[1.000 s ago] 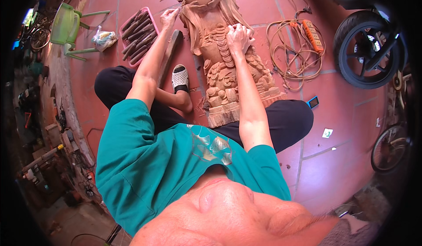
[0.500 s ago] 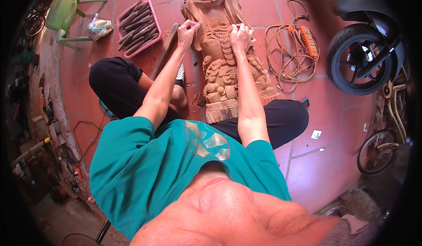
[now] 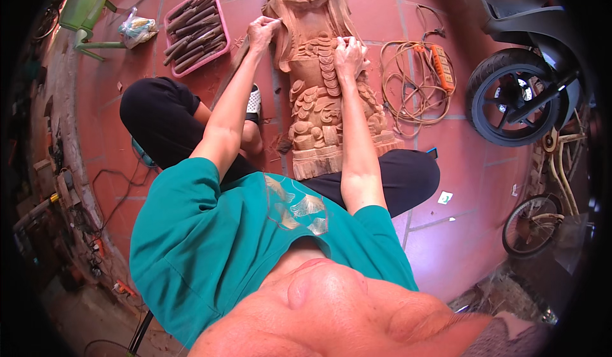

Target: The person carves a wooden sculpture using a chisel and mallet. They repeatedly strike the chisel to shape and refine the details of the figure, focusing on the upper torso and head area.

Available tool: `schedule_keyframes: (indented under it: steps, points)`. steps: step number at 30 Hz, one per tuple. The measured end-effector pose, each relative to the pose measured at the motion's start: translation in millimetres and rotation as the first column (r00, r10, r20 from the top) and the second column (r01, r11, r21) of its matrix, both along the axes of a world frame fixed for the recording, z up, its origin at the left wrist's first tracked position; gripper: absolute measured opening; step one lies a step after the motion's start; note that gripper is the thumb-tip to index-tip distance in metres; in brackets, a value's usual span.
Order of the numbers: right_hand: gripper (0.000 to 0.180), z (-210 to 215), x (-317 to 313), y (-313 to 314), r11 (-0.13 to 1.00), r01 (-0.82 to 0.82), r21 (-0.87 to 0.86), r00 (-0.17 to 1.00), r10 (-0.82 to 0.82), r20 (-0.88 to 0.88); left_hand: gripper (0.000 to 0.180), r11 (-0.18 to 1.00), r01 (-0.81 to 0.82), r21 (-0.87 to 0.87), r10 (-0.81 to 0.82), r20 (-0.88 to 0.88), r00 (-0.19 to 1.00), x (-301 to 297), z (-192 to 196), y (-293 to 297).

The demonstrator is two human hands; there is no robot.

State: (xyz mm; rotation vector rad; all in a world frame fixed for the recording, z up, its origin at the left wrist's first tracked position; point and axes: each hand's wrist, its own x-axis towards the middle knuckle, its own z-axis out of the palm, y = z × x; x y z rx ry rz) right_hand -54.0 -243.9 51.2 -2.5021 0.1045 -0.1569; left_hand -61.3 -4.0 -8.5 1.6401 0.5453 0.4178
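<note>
- Head view: person seated cross-legged on red floor tiles (image 3: pixel 446 166), a long carved reddish-brown wooden statue (image 3: pixel 319 95) lying lengthwise ahead of them, its base end resting across the lap.
- Left hand (image 3: pixel 262 30) is on the statue's left edge near the far end, fingers curled and pinched at the wood. Whether it holds a small tool or abrasive, I cannot tell.
- Right hand (image 3: pixel 349 54) lies on the statue's right side at mid-length, fingers bent and pressing on the carved relief; nothing visibly gripped there.
- Judged step: hand finishing or checking of the carved surface, both hands working the upper half of the statue.
- Next move likely calls for steady pressure along the relief with the piece kept from rolling; the lap and the right hand look like the only restraints.
- Left of the statue: pink rectangular plastic tray of dark-handled carving tools (image 3: pixel 194 30), a grey-white sandal (image 3: pixel 253 102) just beside the statue, and a green plastic stool (image 3: pixel 89 3) further off.
- Right of the statue: coiled tan cable with orange power strip (image 3: pixel 440 67), and beyond it a black scooter wheel (image 3: pixel 516 105).
</note>
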Motion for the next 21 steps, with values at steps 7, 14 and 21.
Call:
schedule_keyframes:
  steps: [7,14,21]
  points:
    - [0.025,1,2,0,1.000,0.014,-0.003,1.000,-0.014,-0.020,0.017,0.935,-0.077,0.346,0.106,-0.064,0.992,-9,10,-25]
    - [0.024,1,3,3,1.000,-0.002,0.018,1.000,0.002,-0.023,0.020,0.856,0.060,0.513,-0.016,-0.090,0.996,-44,13,-27]
    - [0.025,-1,5,-1,0.999,-0.018,0.037,1.000,0.019,-0.020,0.024,0.936,-0.040,0.351,0.068,-0.067,0.995,-67,20,-56]
